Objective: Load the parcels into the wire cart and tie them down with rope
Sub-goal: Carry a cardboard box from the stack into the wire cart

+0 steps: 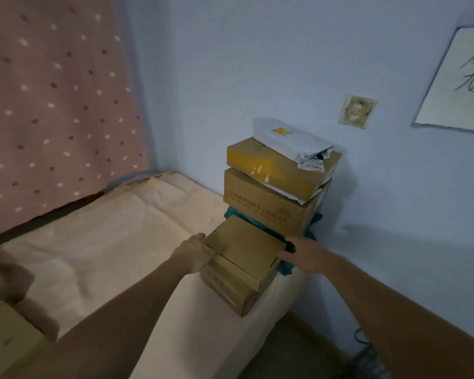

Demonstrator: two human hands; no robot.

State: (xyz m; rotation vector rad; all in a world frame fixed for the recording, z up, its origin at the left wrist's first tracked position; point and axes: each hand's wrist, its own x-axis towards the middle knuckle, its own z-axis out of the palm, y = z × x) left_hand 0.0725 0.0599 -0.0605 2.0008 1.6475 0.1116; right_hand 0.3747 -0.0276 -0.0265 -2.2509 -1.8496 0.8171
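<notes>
A small brown cardboard parcel (244, 246) lies on top of a second brown box (230, 288) at the bed's near right corner. My left hand (195, 253) grips the small parcel's left edge and my right hand (301, 255) grips its right edge. Behind them rises a stack against the wall: a large brown carton (266, 206) on a teal bag (285, 266), a yellow box (274, 168) above it, and a grey plastic mailer (290, 140) on top. No wire cart or rope is clearly in view.
The bed (107, 242) with a cream sheet fills the middle left. A pink dotted curtain (55, 105) hangs at the left, a blue wall at the right. More cardboard (6, 340) shows at the bottom left. A dark wiry object (367, 356) sits on the floor at the bottom right.
</notes>
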